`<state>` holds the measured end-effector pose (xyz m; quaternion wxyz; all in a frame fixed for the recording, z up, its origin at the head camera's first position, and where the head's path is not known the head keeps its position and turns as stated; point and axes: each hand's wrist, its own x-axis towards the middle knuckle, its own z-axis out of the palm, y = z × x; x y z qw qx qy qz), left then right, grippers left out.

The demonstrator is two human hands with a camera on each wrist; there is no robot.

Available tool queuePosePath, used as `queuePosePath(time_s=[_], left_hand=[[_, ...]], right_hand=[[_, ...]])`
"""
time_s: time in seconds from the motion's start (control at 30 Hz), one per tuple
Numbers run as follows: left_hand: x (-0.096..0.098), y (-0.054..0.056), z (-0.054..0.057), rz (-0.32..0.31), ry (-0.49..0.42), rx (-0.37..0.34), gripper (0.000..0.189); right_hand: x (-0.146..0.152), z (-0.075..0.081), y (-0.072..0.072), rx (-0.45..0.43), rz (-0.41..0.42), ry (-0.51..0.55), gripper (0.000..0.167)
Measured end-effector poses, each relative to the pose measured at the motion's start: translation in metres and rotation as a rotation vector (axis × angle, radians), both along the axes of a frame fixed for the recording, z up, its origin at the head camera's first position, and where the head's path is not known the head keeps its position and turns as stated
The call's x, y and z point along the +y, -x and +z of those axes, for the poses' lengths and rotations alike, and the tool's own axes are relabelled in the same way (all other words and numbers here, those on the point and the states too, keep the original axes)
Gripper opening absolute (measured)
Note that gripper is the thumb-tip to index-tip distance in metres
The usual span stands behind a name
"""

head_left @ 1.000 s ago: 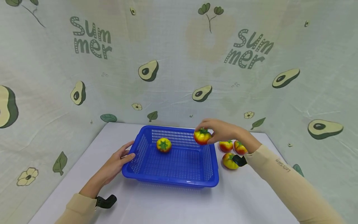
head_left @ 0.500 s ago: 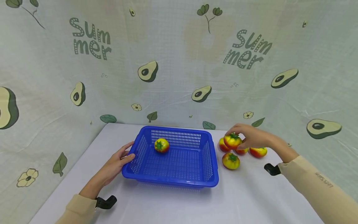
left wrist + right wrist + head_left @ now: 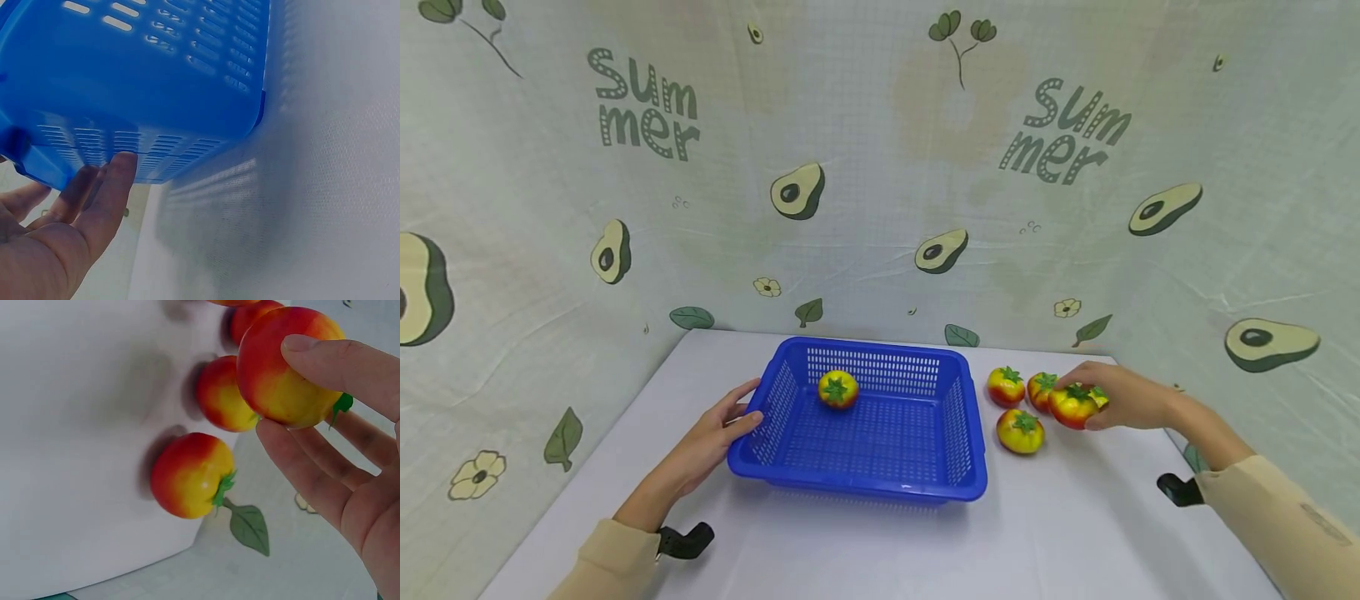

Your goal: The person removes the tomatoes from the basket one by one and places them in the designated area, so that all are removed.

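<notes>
My left hand (image 3: 724, 425) holds the left rim of a blue plastic basket (image 3: 857, 482), thumb at the rim and fingers against the outer wall, as the left wrist view also shows. Inside the basket, toward the back left, sits a red-and-yellow tomato (image 3: 838, 390) with a green leafy top. To the right of the basket my right hand (image 3: 1123, 398) grips another tomato (image 3: 290, 369) between thumb and fingers, close over the table. Beside it stand more tomatoes, among them a yellower one (image 3: 1020, 432) in front and a red one (image 3: 1006, 387) at the back.
All of this is on a white-covered table (image 3: 865, 550). In the right wrist view a tomato (image 3: 190, 475) stands near the table's edge. A pale cloth (image 3: 865, 125) printed with avocados and "summer" lettering hangs behind and at both sides.
My right hand has carried its tomato from over the basket's right side rightward and down beside the others. The tomato in the basket has rocked slightly. My left hand has stayed put.
</notes>
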<state>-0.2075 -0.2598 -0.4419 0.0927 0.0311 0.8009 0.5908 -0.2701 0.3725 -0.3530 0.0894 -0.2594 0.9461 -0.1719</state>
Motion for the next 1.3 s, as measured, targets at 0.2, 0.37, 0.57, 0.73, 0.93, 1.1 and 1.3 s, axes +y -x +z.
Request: queuePosePath(time_s=[0.2,0.37,0.57,0.73,0.93,1.1,1.3], left_hand=[[-0.001,0.0,0.0,0.0,-0.001,0.007,0.074],[-0.001,0.0,0.0,0.005,-0.004,0.001,0.074],[0.0,-0.001,-0.001,0.011,0.0,-0.006,0.074],[0.0,-0.001,0.0,0.008,-0.003,0.0,0.075],[0.001,0.0,0.0,0.001,-0.006,0.0,0.074],[0.001,0.0,-0.001,-0.006,-0.009,-0.004,0.074],[0.0,0.0,0.0,-0.006,-0.01,0.0,0.075]], right_hand=[[0.014,-0.017,-0.002,-0.037,-0.006,0.021,0.056],[0.019,-0.029,-0.002,-0.084,0.003,0.045,0.057],[0.021,-0.038,-0.001,-0.115,0.025,0.074,0.056],[0.019,-0.045,0.0,-0.098,0.044,0.056,0.056],[0.018,-0.053,0.002,-0.078,0.064,0.041,0.056],[0.016,-0.057,0.004,-0.087,0.065,0.037,0.057],[0.014,-0.058,0.004,-0.113,0.055,0.063,0.057]])
